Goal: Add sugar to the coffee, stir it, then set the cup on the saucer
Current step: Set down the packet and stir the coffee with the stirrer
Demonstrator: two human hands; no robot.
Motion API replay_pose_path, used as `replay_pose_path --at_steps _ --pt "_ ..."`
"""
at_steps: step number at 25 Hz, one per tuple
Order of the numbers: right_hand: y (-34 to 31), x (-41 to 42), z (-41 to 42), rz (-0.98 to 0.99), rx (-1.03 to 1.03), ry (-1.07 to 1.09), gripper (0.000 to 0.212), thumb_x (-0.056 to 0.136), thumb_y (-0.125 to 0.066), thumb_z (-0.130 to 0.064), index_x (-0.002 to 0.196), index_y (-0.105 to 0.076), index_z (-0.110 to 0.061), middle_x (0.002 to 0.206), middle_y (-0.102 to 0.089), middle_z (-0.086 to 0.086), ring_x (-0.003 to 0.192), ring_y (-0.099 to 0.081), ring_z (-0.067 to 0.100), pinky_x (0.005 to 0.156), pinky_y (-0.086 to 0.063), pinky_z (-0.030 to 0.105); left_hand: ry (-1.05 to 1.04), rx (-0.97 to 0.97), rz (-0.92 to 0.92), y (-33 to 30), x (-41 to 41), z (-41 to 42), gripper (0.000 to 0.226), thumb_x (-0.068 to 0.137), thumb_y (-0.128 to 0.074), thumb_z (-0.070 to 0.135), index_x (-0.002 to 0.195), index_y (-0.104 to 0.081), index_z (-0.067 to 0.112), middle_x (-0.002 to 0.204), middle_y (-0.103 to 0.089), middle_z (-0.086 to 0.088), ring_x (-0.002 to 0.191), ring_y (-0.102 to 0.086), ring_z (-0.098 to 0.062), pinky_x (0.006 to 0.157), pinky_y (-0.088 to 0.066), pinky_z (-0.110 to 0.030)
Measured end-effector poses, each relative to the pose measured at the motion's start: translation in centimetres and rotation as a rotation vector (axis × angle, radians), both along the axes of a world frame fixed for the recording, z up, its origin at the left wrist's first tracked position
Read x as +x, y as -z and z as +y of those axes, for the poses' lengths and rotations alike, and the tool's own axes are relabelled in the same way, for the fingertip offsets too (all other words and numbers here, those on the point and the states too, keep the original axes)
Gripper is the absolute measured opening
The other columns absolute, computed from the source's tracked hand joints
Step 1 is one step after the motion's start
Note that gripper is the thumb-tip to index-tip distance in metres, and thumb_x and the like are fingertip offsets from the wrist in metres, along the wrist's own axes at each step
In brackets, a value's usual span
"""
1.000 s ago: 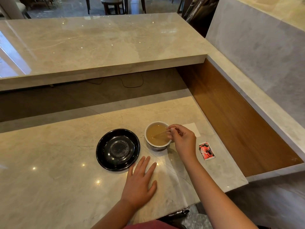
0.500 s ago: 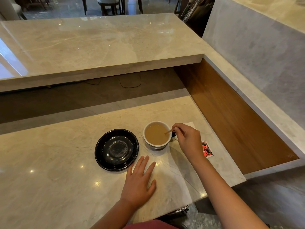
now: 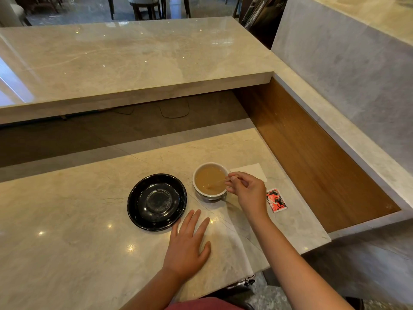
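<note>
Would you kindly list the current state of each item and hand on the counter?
cup: upright on the counter, holding coffee, off the saucer
saucer: empty, left of cup
stir stick: tip dipped in coffee
sugar packet: flat on the counter
right hand: pinching stick
left hand: flat, empty

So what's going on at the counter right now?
A person is stirring a cup of milky coffee with a thin wooden stirrer, pinched in the right hand. The left hand lies flat and open on the marble counter. The black saucer sits empty to the left of the cup, apart from it. A red sugar packet lies on the counter behind the right hand.
</note>
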State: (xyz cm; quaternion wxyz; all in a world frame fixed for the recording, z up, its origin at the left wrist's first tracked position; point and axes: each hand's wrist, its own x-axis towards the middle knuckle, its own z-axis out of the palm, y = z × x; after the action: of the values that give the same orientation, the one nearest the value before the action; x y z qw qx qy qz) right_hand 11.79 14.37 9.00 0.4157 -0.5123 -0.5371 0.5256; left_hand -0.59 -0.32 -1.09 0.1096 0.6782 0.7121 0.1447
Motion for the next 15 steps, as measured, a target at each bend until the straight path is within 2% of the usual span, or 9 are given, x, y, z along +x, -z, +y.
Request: replay_pose_path --at_steps 5,8,12,15 --pt "0.5 -1.6 0.8 -0.033 0.054 0.096 0.016 0.089 -0.053 -0.002 0.088 -0.069 -0.005 0.085 -0.072 0.016 0.077 -0.07 0.023 0.072 -0.057 0.03 -0.003 0.007 -0.003 0.0 0.1 -0.1 0.057 0.087 -0.046 0.042 0.14 -0.036 0.025 0.152 -0.029 -0.008 0.14 -0.014 -0.022 0.109 -0.011 -0.047" --pt "0.6 -1.0 0.9 -0.227 0.249 0.091 0.017 0.089 -0.053 -0.005 0.087 -0.069 -0.009 0.083 -0.073 0.009 0.075 -0.067 0.016 0.068 -0.052 0.02 0.0 0.011 -0.004 0.0 0.1 0.0 0.057 0.088 -0.046 0.042 0.141 -0.035 0.025 0.152 -0.027 -0.007 0.141 -0.011 -0.021 0.109 -0.009 -0.046" --pt "0.3 0.3 0.4 -0.436 0.483 -0.01 0.015 0.088 -0.055 -0.003 0.089 -0.068 -0.009 0.081 -0.074 0.007 0.071 -0.065 0.02 0.065 -0.05 0.028 0.0 0.01 -0.001 0.2 0.1 0.0 0.058 0.089 -0.045 0.043 0.142 -0.033 0.026 0.154 -0.024 -0.006 0.141 -0.007 -0.019 0.11 -0.006 -0.046" --pt "0.4 0.9 -0.8 -0.505 0.549 -0.045 0.015 0.087 -0.057 -0.002 0.095 -0.069 -0.005 0.09 -0.075 0.01 0.078 -0.067 0.021 0.07 -0.048 0.023 0.003 0.014 0.004 0.1 0.0 0.1 0.057 0.088 -0.049 0.041 0.141 -0.036 0.025 0.152 -0.028 -0.007 0.141 -0.013 -0.021 0.109 -0.009 -0.047"
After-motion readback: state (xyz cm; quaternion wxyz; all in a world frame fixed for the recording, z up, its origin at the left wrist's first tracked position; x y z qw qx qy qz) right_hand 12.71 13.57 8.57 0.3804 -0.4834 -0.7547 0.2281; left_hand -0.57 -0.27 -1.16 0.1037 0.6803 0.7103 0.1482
